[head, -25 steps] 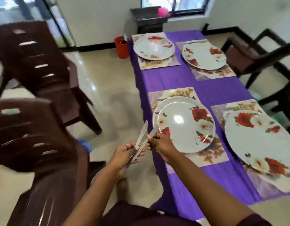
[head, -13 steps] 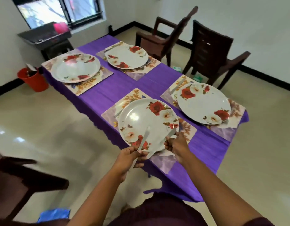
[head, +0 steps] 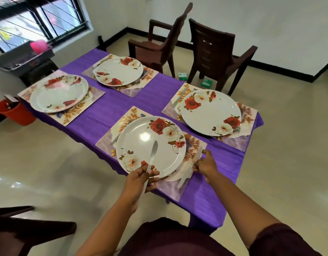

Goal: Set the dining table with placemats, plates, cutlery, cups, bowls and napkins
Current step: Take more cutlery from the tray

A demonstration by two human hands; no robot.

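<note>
A purple-clothed table [head: 111,106] carries several floral placemats, each with a white rose-patterned plate. My left hand [head: 139,179] is shut on a steel knife [head: 152,154] whose blade points up over the near plate [head: 150,145]. My right hand [head: 205,164] grips a second knife [head: 191,168] and holds it low against the near placemat [head: 194,146], just right of that plate. Cutlery lies beside the right plate [head: 210,112] and the far plate [head: 118,71]. The left plate [head: 59,93] sits on its own mat.
Two dark brown chairs [head: 213,50] stand on the far side of the table, another chair edge [head: 17,230] at lower left. A red bucket [head: 14,111] sits on the floor by the table's left end. A grey tray with a pink cup [head: 38,45] is under the window.
My view swung round the table's near corner. My right hand moved its knife down to the placemat beside the near plate, while my left hand kept the other knife raised over the plate.
</note>
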